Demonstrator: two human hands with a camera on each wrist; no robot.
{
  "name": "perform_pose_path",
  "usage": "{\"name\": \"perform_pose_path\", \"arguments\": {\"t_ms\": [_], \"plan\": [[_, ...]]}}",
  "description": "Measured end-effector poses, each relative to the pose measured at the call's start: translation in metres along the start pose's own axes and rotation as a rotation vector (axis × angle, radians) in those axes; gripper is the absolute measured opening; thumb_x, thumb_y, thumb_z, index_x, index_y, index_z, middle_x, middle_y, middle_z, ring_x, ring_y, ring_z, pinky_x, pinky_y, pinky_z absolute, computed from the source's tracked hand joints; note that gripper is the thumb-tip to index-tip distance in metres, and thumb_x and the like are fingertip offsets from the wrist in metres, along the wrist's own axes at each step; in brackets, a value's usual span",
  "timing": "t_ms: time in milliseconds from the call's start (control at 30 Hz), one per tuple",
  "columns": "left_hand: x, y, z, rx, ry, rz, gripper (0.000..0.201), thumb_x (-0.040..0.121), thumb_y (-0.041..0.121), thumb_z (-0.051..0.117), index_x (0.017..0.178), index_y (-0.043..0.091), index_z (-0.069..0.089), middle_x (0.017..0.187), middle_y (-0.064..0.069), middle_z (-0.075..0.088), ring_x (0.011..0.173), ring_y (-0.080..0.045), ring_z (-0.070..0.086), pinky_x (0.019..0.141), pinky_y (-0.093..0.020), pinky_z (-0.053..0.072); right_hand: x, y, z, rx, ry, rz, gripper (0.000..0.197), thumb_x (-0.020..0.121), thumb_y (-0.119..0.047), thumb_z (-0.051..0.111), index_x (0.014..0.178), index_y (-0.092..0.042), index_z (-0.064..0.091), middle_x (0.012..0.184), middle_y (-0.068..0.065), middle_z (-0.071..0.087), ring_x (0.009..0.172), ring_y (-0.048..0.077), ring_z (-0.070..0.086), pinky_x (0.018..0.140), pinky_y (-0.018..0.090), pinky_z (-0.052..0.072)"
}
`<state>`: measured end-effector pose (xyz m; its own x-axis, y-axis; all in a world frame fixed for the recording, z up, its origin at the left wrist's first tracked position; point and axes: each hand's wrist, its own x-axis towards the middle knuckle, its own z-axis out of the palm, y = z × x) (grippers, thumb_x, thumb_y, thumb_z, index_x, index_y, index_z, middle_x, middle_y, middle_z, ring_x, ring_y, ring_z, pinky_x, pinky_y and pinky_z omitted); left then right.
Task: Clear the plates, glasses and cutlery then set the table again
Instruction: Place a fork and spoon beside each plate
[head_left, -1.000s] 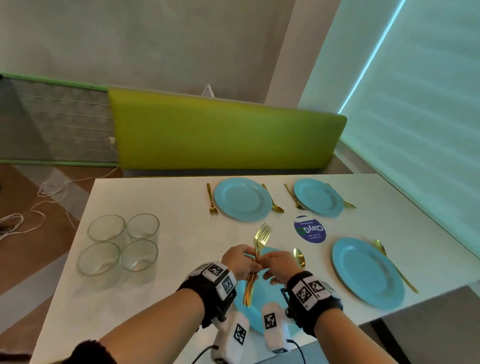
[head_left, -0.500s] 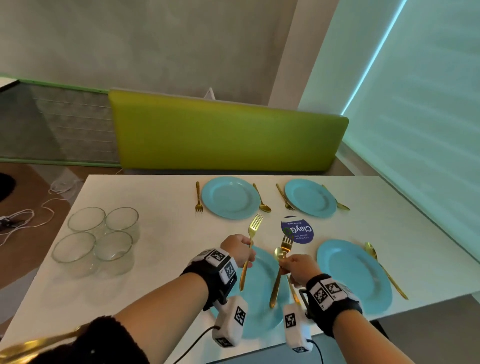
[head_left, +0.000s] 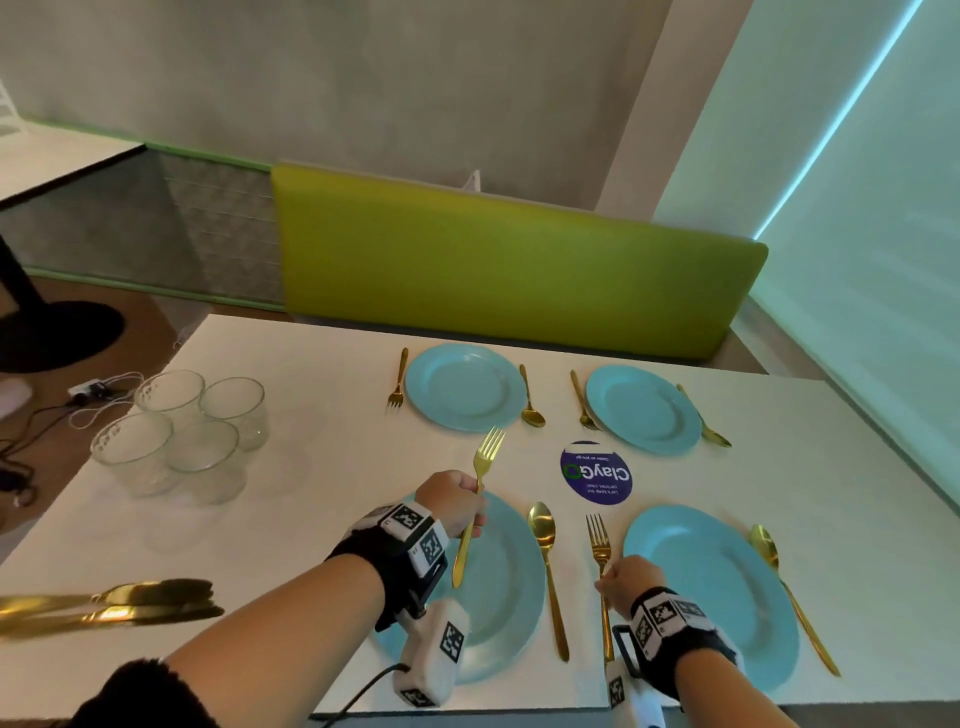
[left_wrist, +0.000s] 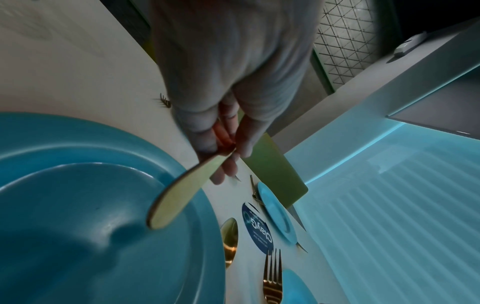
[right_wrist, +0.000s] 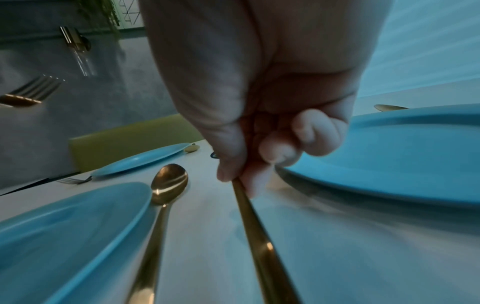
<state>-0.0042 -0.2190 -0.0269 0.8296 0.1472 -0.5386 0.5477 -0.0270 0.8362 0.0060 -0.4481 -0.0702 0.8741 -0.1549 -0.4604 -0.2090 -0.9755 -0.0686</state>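
Left hand (head_left: 451, 501): pinches fork (head_left: 477, 504), raised over near plate (head_left: 511, 582). Right hand (head_left: 629, 584): grips second fork (head_left: 600, 551), lying between plates. Risk: loose pinch, raised fork may slip, striking plate.

Glossy gold metal forks (head_left: 485, 470), smooth matt blue plates (head_left: 675, 410), clear glass tumblers (head_left: 208, 415), matt white table (head_left: 311, 493).
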Motion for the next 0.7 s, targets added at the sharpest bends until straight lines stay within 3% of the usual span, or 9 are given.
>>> {"name": "perform_pose_path", "arguments": {"t_ms": [67,233,367,500,700], "plan": [[-0.001,-0.001,-0.001,-0.026,0.025,-0.011,0.021,0.089,-0.006,0.052,0.075,0.010,0.049,0.066,-0.009,0.052,0.056,-0.016,0.052,0.056,-0.026,0.050,0.007,0.000,0.003,-0.032,-0.005,-0.001,0.039,0.097,-0.035,0.043,0.118,-0.009,0.062,0.123,0.004,0.063,0.116,0.017,0.058,0.096,0.024,0.046],[0.002,-0.004,-0.006,-0.066,0.099,-0.033,0.024,0.088,-0.005,0.053,0.072,0.012,0.049,0.066,-0.009,0.053,0.056,-0.018,0.053,0.058,-0.029,0.051,0.021,-0.002,0.009,-0.096,-0.028,0.004,0.036,0.094,-0.034,0.048,0.115,-0.010,0.063,0.120,0.004,0.065,0.113,0.018,0.060,0.090,0.022,0.047],[0.002,-0.007,-0.008,-0.089,0.120,-0.041,0.023,0.090,-0.004,0.053,0.073,0.011,0.049,0.068,-0.008,0.053,0.055,-0.017,0.053,0.053,-0.026,0.051,0.028,-0.001,0.010,-0.082,-0.037,0.038,0.030,0.092,-0.026,0.052,0.112,-0.007,0.063,0.115,0.005,0.066,0.107,0.019,0.063,0.073,0.021,0.043],[0.003,-0.011,-0.008,-0.078,0.126,-0.050,0.021,0.091,-0.003,0.052,0.075,0.010,0.049,0.069,-0.007,0.052,0.056,-0.015,0.054,0.046,-0.021,0.051,0.031,0.001,0.013,-0.068,0.001,0.088,0.025,0.091,-0.020,0.051,0.110,-0.008,0.064,0.112,0.006,0.067,0.104,0.021,0.064,0.082,0.025,0.050],[0.002,-0.010,-0.006,-0.080,0.141,-0.051,0.026,0.091,-0.003,0.052,0.071,0.012,0.047,0.068,-0.007,0.053,0.054,-0.016,0.053,0.046,-0.022,0.050,0.030,0.004,0.012,-0.012,0.074,0.134,0.027,0.089,-0.018,0.052,0.111,-0.008,0.064,0.112,0.009,0.066,0.104,0.025,0.064,0.084,0.029,0.050]]}}
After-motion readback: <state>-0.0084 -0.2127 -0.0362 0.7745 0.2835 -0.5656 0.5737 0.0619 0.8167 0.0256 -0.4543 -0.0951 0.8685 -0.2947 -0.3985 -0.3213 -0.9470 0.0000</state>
